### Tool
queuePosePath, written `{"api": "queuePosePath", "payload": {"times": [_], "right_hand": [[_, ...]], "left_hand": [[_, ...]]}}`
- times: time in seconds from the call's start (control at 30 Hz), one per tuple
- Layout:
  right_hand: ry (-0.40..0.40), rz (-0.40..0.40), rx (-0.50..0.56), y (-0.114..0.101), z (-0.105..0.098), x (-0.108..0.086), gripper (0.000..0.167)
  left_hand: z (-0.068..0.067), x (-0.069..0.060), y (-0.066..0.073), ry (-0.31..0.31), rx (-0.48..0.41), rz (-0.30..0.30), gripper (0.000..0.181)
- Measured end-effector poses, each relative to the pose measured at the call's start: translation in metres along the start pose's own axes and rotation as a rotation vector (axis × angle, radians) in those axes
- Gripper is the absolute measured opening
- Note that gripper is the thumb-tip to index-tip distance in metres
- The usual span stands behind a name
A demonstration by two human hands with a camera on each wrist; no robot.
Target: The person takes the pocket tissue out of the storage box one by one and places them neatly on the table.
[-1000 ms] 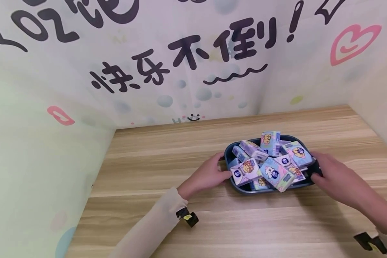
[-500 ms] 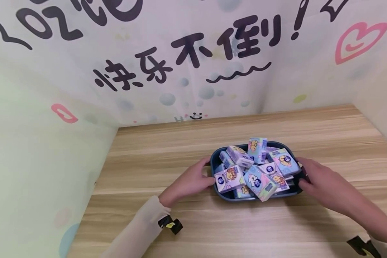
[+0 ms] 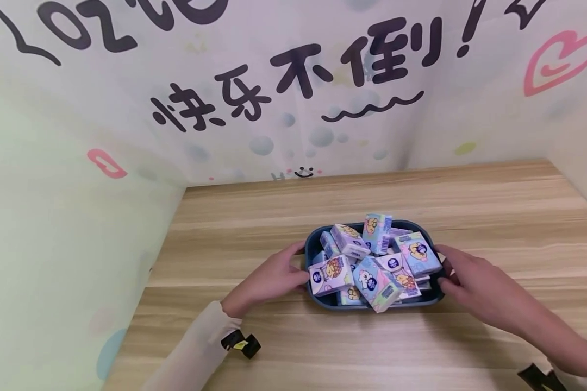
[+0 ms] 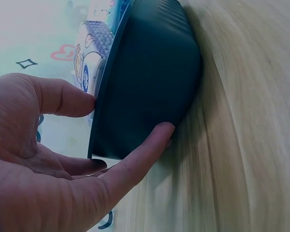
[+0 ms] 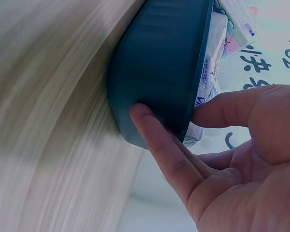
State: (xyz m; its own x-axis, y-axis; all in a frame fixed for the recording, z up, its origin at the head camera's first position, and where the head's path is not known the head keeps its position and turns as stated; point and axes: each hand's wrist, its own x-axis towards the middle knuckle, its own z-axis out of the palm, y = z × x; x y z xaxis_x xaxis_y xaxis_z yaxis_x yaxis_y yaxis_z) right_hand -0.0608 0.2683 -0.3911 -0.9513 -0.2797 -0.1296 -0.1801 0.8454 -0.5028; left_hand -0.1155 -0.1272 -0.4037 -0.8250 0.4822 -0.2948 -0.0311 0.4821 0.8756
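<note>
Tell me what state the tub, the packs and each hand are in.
Tub: upright, open-topped, heaped full; whether its base touches the table is unclear.
Packs: loosely piled at mixed angles, some above the rim.
Left hand: gripping one end, thumb at the rim.
Right hand: gripping the opposite end likewise.

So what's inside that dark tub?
Small blue and purple packs with cartoon prints, heaped in the tub. The upper ones cover parts of those beneath and most of the bottom, so I can't count them all.
</note>
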Motion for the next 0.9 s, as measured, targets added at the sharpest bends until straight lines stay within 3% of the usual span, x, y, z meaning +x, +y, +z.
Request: {"api": "queuePosePath", "payload": {"times": [0.3, 0.9], "right_hand": [[-0.015, -0.029, 0.033, -0.011, 0.008, 0.002, 0.066], [0.003, -0.119, 0.104, -0.026, 0.022, 0.003, 0.068]], "left_hand": [[-0.011, -0.012, -0.008, 0.014, -0.053, -0.003, 0.077], [-0.024, -0.029, -0.016, 0.052, -0.057, -0.005, 0.075]]}}
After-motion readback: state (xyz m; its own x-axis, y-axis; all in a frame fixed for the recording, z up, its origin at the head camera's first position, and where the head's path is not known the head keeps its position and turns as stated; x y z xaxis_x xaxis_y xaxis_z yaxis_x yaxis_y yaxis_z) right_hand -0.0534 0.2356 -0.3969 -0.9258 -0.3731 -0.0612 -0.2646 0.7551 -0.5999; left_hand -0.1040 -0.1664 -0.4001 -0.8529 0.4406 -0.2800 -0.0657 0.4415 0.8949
